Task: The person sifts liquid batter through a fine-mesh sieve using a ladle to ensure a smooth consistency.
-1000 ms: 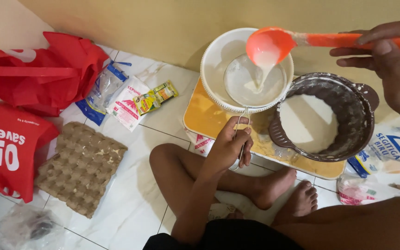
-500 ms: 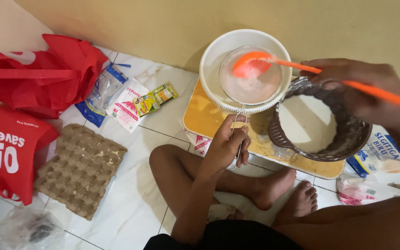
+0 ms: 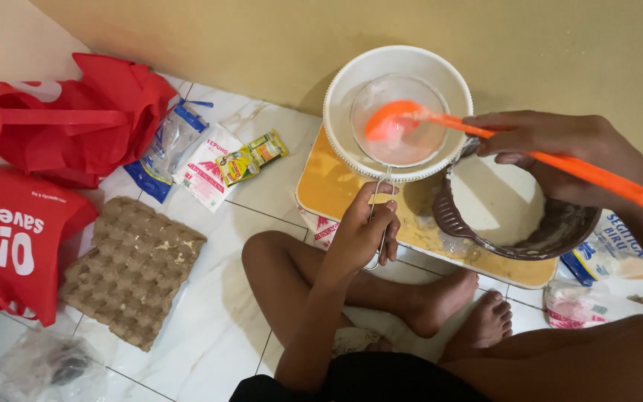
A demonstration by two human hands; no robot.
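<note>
My left hand (image 3: pixel 365 228) grips the wire handle of a round mesh strainer (image 3: pixel 411 145) that rests inside a white bowl (image 3: pixel 344 93). My right hand (image 3: pixel 560 149) holds an orange ladle (image 3: pixel 388 123) by its long handle, and the scoop lies down in the strainer against pale batter. To the right stands a dark brown bowl (image 3: pixel 455 219) with more white batter inside. Both bowls sit on a yellow tray (image 3: pixel 329 197) on the tiled floor, just beyond my crossed legs and bare feet.
Two red cloth bags (image 3: pixel 68 123) lie at the left, with a grey cardboard egg tray (image 3: pixel 132 268) beside them. Flour packets and small yellow sachets (image 3: pixel 251 156) are scattered behind. More plastic packets (image 3: pixel 604 253) lie at the right, and a wall runs along the back.
The ladle was raised over the white bowl, dripping batter; now my right hand has lowered its scoop into the strainer. My left hand has stayed on the strainer handle.
</note>
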